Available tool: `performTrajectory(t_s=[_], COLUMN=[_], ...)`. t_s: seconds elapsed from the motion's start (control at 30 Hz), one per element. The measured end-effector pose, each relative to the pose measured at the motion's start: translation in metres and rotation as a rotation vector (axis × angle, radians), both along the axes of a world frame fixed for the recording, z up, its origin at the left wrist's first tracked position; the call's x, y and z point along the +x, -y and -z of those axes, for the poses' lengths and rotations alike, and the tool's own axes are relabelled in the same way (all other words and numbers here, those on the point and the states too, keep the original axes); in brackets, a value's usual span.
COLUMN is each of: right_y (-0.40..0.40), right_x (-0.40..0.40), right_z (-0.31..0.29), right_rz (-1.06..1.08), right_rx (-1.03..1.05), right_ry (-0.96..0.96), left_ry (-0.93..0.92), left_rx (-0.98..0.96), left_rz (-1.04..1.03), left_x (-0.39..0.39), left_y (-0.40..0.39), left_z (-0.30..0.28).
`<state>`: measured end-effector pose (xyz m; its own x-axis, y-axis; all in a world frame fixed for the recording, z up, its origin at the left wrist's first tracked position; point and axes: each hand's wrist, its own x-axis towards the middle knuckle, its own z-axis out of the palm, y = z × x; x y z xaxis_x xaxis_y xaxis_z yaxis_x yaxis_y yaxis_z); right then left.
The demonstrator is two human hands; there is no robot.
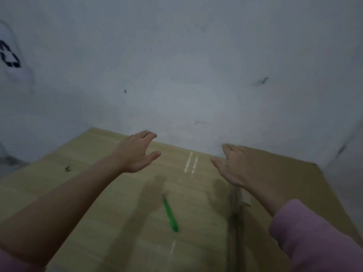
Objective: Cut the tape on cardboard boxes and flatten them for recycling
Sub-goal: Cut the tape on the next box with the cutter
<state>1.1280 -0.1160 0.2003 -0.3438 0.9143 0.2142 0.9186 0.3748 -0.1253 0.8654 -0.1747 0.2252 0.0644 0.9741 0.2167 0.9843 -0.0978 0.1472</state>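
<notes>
**On top of the box: a loose cutter and two hands coming in**

On the cardboard box [121, 193], which fills the lower half of the view and butts up against a pale wall [196, 65], a green cutter [170, 215] lies loose, near the middle, nobody holding it. A dark seam [234, 213] runs down the top panel to its right; I can't tell if the tape there is cut yet, too blurry.

Both hands hover over the far edge with fingers spread, holding nothing: left hand [135, 152] and right hand [233, 165], well apart from the cutter.

My worry: if they press or tip that panel to flatten it, the cutter probably slides off or gets trapped underneath. Can't see whether the blade is out either, so a blind grab could nick a finger. A pink sleeve [314, 238] hangs close to the seam and might snag.
</notes>
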Motion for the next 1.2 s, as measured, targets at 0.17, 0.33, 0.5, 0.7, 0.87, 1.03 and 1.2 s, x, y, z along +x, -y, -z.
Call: performTrajectory(t_s=[0.17,0.33,0.5,0.7,0.87,1.03,1.2], right_y=[-0.007,-0.012,-0.020,-0.038,-0.061,-0.090,-0.105], right_x=[-0.114,-0.240,-0.364,-0.498,-0.605,-0.701,-0.773], right_z=[0.003,0.009,0.019,0.046,0.072,0.097,0.123], right_rz=[-0.127,-0.181,-0.231,-0.351,-0.392,-0.359,-0.260], right_rx=[0.031,0.065,0.070,0.051,0.020,-0.027,-0.078], right_ry=[-0.074,-0.222,-0.406,-0.438,-0.439,-0.443,-0.461], left_ry=[-0.013,-0.016,-0.043,-0.023,0.003,-0.011,0.002], left_rx=[-0.004,-0.021,-0.038,-0.052,-0.099,-0.190,-0.266], left_rz=[-0.098,-0.122,-0.137,-0.211,-0.242,-0.199,-0.121], left_x=[-0.109,-0.223,-0.336,-0.457,-0.547,-0.636,-0.705], left_y=[0.012,0.024,0.026,0.028,0.009,-0.033,-0.067], left_z=[-0.005,-0.002,0.004,0.020,0.044,0.066,0.090])
